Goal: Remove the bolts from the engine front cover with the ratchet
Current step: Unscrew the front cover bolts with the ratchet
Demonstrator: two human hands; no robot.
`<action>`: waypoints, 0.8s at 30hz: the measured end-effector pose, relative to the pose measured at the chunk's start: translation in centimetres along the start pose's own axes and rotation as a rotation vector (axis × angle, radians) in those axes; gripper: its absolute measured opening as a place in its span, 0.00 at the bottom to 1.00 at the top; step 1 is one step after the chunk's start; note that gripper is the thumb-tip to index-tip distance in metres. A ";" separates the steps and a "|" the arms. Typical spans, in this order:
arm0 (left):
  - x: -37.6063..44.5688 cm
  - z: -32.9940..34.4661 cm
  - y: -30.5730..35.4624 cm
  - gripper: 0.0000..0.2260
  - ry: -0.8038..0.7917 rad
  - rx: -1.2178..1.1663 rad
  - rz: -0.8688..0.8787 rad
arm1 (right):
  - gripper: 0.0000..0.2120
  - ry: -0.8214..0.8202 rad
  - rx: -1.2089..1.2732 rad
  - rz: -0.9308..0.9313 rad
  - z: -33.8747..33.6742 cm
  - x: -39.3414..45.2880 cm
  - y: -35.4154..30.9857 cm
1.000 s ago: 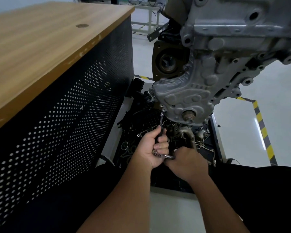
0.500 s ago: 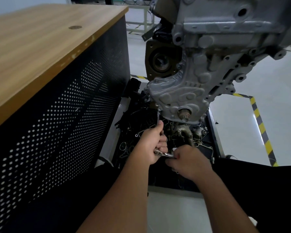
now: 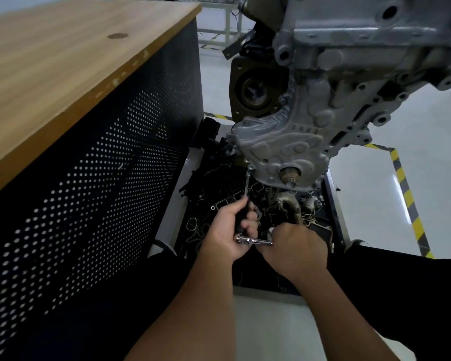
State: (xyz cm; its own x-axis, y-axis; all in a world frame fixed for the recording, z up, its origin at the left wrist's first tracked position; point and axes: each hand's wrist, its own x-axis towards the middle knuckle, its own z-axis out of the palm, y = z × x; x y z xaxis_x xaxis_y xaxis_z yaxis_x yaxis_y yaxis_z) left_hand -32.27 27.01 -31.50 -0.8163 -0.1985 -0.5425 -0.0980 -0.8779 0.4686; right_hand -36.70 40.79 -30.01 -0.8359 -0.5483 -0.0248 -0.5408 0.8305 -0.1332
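While left hand [image 3: 228, 230] grips the extension [image 3: 247, 184] seated on a cover [image 3: 279, 155] bolt [image 3: 251, 167], right hand [image 3: 296, 247] holds the ratchet [image 3: 253, 240] handle.

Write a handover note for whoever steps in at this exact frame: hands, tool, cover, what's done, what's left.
Left hand: grips the black extension bar just above the ratchet head, steadying it.
Right hand: holds the ratchet handle.
The extension runs up to a bolt at the lower left edge of the engine front cover; the socket looks seated on it.
Done: tool placed on this bolt. Whether it is loosened cannot be told.
Left: turn this bolt out, then the others around the cover's edge.
Below sits a tray of loose parts.
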 end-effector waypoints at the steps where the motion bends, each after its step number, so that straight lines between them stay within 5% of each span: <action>1: 0.1 0.0 0.1 0.13 -0.008 0.024 -0.005 | 0.17 0.059 -0.018 0.004 1.0 0.0 0.0; 4: 0.1 0.7 0.6 0.14 0.054 0.214 0.018 | 0.17 0.081 0.093 0.021 3.2 0.5 0.6; 9: 0.4 1.7 0.8 0.09 0.266 0.599 0.150 | 0.23 -0.125 0.576 0.038 6.0 0.9 -0.3; 15: 0.5 3.2 0.6 0.12 0.293 0.572 0.156 | 0.17 -0.291 0.485 0.045 2.3 0.9 1.3; 20: 0.4 3.2 0.3 0.15 0.210 0.371 0.052 | 0.13 -0.148 0.282 -0.081 -6.3 0.2 2.9; 24: 0.1 2.8 0.0 0.14 0.127 0.212 0.007 | 0.16 0.108 0.729 -0.091 -8.8 -0.5 1.6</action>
State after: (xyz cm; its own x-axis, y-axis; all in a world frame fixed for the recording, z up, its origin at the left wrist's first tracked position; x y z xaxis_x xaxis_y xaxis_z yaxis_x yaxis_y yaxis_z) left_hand -33.91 28.17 -29.58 -0.7408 -0.2689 -0.6156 -0.2211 -0.7677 0.6014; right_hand -38.00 43.28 -21.46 -0.8155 -0.5682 0.1100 -0.4403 0.4857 -0.7551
